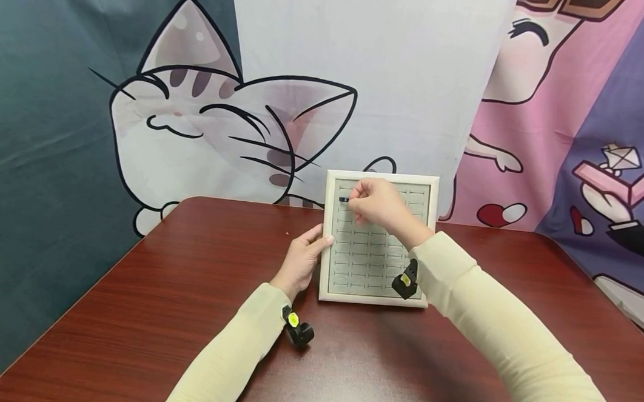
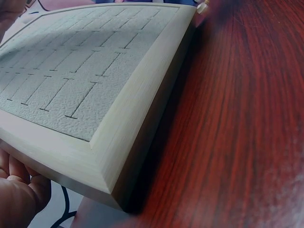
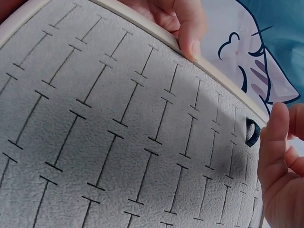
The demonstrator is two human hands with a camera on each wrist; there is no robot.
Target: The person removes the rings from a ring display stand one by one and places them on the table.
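Note:
A framed display board (image 1: 377, 267) with a grey, plush-like face and rows of H-shaped slots stands tilted on the table. My left hand (image 1: 299, 260) grips its left edge, thumb on the front of the frame and fingers behind. A dark ring (image 3: 252, 132) sits in a slot near the upper left corner, its band arching out from the face. Right beside it is my right hand (image 1: 379, 207), fingers loosely bent in the head view; in the right wrist view the whole ring shows next to a raised finger (image 3: 278, 126). The other visible slots hold nothing.
The board stands on a reddish-brown wooden table (image 1: 232, 239). Behind it hangs a backdrop (image 1: 373, 58) printed with cartoon figures. Black wrist cameras (image 1: 300, 332) are strapped to both cream sleeves. A black cable (image 2: 65, 209) shows beyond the table edge in the left wrist view.

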